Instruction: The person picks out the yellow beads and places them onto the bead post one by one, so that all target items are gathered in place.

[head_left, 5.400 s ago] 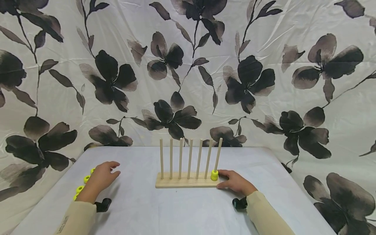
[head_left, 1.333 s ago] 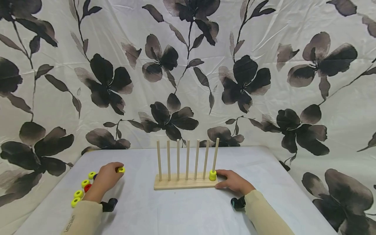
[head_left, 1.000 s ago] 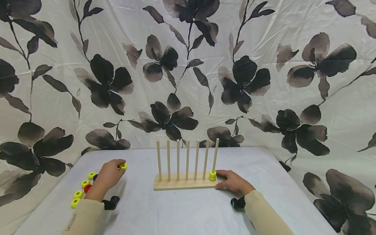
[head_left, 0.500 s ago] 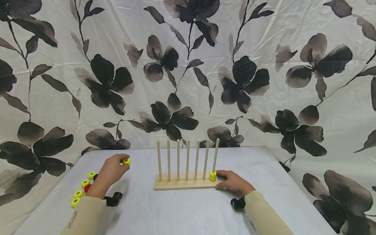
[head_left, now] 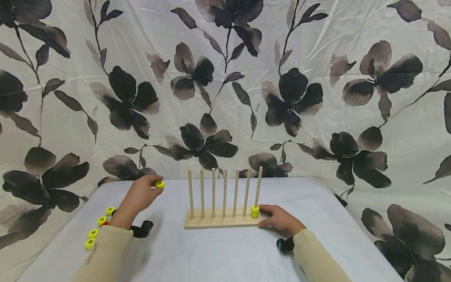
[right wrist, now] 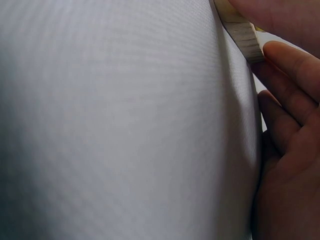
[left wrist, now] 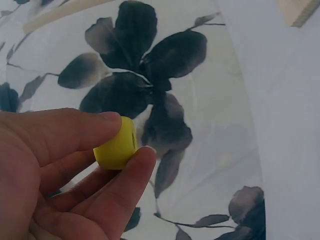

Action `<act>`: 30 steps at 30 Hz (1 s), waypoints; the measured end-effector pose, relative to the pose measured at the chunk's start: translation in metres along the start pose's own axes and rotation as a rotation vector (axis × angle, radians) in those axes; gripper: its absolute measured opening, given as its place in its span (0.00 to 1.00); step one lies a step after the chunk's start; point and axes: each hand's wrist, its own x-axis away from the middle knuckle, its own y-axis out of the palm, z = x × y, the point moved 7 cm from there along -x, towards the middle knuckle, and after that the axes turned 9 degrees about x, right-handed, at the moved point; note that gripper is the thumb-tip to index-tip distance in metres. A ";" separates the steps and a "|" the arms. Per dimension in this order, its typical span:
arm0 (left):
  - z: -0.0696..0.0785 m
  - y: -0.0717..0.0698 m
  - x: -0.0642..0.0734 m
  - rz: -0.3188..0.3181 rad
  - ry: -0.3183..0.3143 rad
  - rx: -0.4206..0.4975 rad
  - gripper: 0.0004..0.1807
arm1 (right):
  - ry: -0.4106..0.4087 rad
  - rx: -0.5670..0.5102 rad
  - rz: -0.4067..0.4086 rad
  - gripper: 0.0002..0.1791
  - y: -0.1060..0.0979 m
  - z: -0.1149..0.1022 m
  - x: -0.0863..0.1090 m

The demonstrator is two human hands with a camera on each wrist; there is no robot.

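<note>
Taking the middle of the wooden peg rack as the clock's centre in the head view, the left hand is at ten o'clock, raised above the white-covered bench, its thumb and fingertips pinching a yellow bead. The rack stands upright with seven pegs, well apart from that bead. At three o'clock the right hand grips the end of the base, thumb toward the near edge, fingers toward the far side. Just beside it, a yellow bead stack sits round the foot of the three o'clock-most peg. Toward nine o'clock lie four loose yellow beads, near a red bead partly hidden by the left arm. A floral cloth hangs at twelve o'clock.
</note>
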 end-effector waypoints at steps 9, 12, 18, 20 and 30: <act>0.021 -0.008 -0.012 0.000 0.016 -0.004 0.24 | -0.011 0.002 0.002 0.40 -0.001 0.000 -0.003; 0.029 -0.010 -0.015 -0.009 0.011 0.010 0.24 | -0.012 -0.006 0.002 0.40 -0.001 0.000 -0.004; 0.042 -0.015 -0.015 -0.013 0.003 0.032 0.25 | -0.008 -0.012 -0.001 0.40 -0.001 0.000 -0.001; 0.045 -0.017 -0.014 -0.010 -0.001 0.036 0.25 | -0.010 -0.012 -0.002 0.40 -0.001 0.000 -0.001; 0.070 -0.021 -0.012 0.000 0.025 0.033 0.24 | -0.022 -0.015 -0.006 0.41 -0.002 0.002 0.002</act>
